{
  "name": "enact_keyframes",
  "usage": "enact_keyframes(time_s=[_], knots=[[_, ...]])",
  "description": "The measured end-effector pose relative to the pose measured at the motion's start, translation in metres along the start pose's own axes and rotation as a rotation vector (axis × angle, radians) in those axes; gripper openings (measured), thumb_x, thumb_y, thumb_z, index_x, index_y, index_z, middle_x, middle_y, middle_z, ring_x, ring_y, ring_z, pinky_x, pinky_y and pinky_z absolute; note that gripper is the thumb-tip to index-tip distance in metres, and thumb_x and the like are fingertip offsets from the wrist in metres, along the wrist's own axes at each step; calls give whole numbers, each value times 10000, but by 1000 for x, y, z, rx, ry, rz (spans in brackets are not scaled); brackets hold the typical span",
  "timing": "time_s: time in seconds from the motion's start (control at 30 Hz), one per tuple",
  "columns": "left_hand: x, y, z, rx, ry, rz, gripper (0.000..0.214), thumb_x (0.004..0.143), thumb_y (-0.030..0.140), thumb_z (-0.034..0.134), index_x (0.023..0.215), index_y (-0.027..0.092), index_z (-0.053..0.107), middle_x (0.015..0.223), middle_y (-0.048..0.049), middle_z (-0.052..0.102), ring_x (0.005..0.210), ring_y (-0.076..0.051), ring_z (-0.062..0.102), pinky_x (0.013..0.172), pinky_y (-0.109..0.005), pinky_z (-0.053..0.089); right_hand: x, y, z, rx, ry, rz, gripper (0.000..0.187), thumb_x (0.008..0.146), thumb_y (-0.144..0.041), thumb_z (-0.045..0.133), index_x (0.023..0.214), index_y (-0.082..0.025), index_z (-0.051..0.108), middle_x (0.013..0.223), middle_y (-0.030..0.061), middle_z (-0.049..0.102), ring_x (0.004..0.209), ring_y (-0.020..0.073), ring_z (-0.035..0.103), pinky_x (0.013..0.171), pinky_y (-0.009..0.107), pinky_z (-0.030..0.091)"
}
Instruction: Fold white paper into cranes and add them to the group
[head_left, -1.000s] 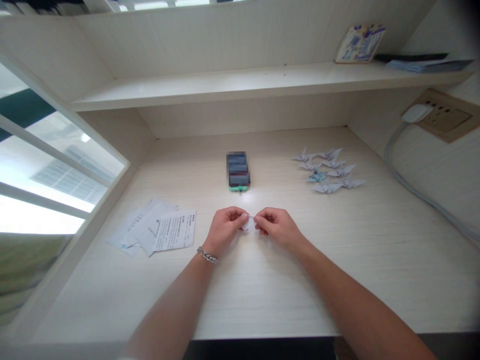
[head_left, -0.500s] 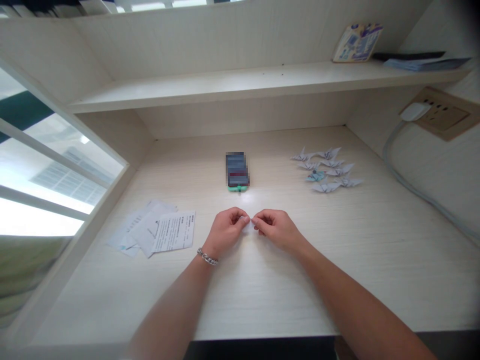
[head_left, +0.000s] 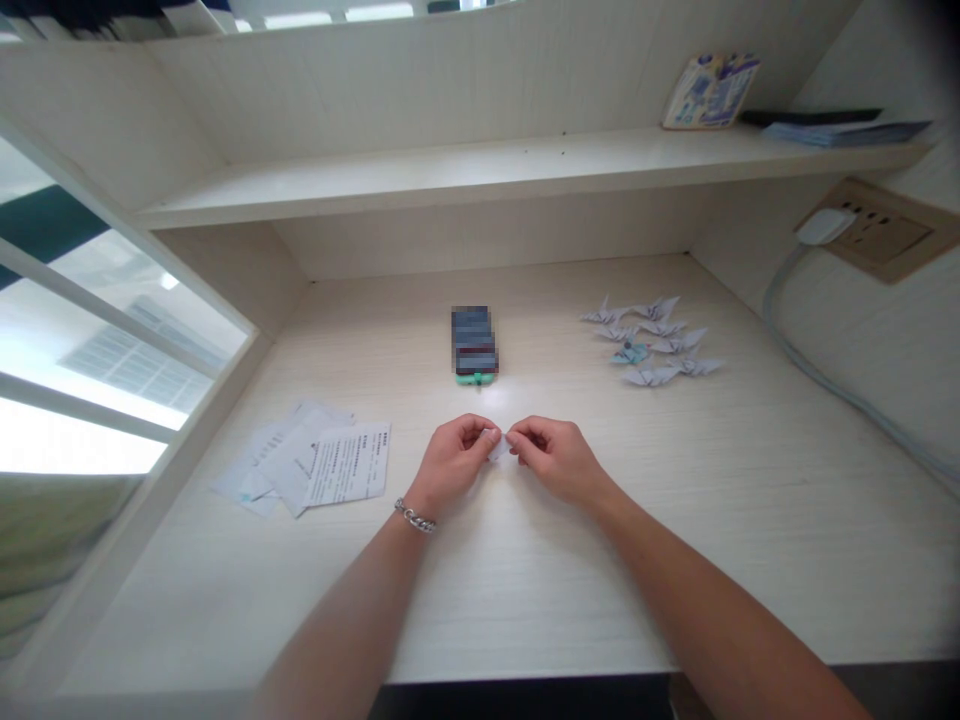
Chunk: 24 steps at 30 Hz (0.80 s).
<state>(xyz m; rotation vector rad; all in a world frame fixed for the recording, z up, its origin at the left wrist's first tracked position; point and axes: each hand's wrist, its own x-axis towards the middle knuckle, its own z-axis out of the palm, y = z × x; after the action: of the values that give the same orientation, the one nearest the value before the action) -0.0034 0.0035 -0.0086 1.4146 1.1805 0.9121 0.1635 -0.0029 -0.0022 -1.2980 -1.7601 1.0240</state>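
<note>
Between my fingertips is a small folded piece of white paper (head_left: 498,450), mostly covered by thumbs and fingers. My left hand (head_left: 459,450) pinches its left side, thumb on top, with a chain bracelet (head_left: 415,516) round the wrist. From the other side, my right hand (head_left: 551,452) pinches the paper's right edge, its fingers curled. Both hands rest low over the desk (head_left: 525,590). Farther off to the right stand several folded paper cranes (head_left: 660,328), mostly white, with one blue crane (head_left: 630,353) among them.
A phone (head_left: 474,340) with a green edge lies beyond my hands. Loose paper sheets (head_left: 349,467), some printed, overlap at the left. A shelf (head_left: 450,185) spans the back, bearing a small box (head_left: 711,92). A cable (head_left: 817,375) runs down from the wall socket (head_left: 885,228).
My right fingertips have shifted very slightly right, and a little more of the white paper shows between the hands. The rest of the scene stays as it was.
</note>
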Motion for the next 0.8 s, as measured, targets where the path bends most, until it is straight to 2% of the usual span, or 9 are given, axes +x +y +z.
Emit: enact_keyframes(time_s=[0.13,0.37,0.53,0.8], knots=[[-1,2,3,-39,0,7,262,757,369,559,837,122,597,758,-49,607,680,-133,570,617,-243,467,0,-1,1,19,28,-4,188,809,-283,498,785,-169,645,625,10,630,573,122,581,557,224,425],[-2,3,-3,186,28,80,235,767,358,548,796,137,623,732,-43,622,656,-127,544,603,-229,426,0,0,3,-1,-7,-21,172,803,-278,508,797,-177,648,684,15,644,621,128,582,584,227,424],[-2,1,-2,176,40,69,244,761,367,551,805,139,625,744,-43,629,667,-131,550,603,-228,424,0,-3,2,-42,25,-50,151,794,-240,506,783,-176,643,682,6,638,611,115,562,589,221,413],[-4,4,0,230,53,93,195,750,337,565,765,154,632,730,-29,631,640,-122,517,593,-229,398,1,-5,1,-58,-10,17,135,738,-216,519,716,-166,642,628,-4,618,580,109,536,545,214,384]])
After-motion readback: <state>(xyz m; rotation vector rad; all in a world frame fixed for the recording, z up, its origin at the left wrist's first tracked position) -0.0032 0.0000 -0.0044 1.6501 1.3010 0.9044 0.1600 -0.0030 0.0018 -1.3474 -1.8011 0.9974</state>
